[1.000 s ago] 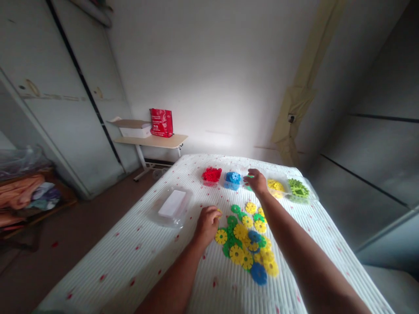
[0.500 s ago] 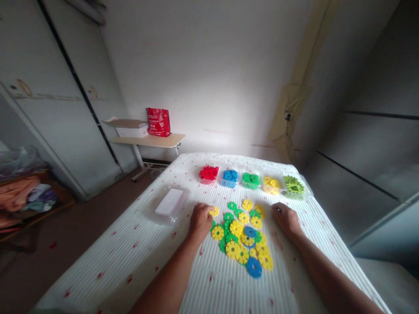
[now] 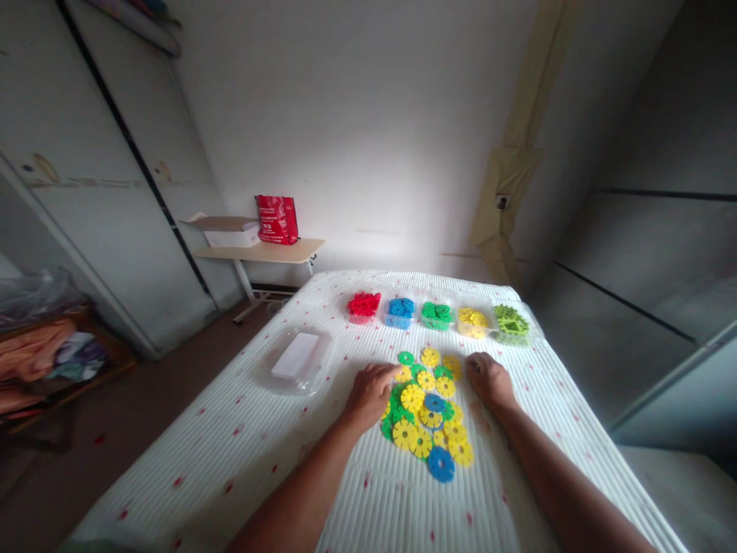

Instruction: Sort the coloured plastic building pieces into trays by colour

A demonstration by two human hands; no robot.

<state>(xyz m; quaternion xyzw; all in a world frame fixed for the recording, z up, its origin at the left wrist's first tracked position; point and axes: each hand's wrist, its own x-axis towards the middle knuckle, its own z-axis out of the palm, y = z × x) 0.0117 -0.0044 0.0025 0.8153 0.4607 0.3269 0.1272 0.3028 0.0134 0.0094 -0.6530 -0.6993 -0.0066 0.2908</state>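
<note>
My left hand (image 3: 371, 395) is at the left side of a spread of notched plastic discs, its fingertips closed on a yellow disc (image 3: 403, 374). My right hand (image 3: 490, 379) rests on the cloth to the right of the spread, fingers curled in; whatever they may hold is hidden. Beside its fingertips lies another yellow disc (image 3: 453, 365). Between the hands, yellow, green and blue discs overlap, with a large blue disc (image 3: 441, 465) nearest me and a small green disc (image 3: 406, 358) at the far side.
Along the far side stand clear tubs of red (image 3: 364, 305), blue (image 3: 400, 311), green (image 3: 437, 314), yellow (image 3: 473, 319) and light green pieces (image 3: 511, 321). A clear plastic lid (image 3: 316, 369) with a white label lies left. A side table (image 3: 276, 252) holds a red bag (image 3: 277, 219).
My left hand has moved right, bringing the yellow disc in over the edge of the spread. My right hand stays beside the discs; the view has shifted slightly.
</note>
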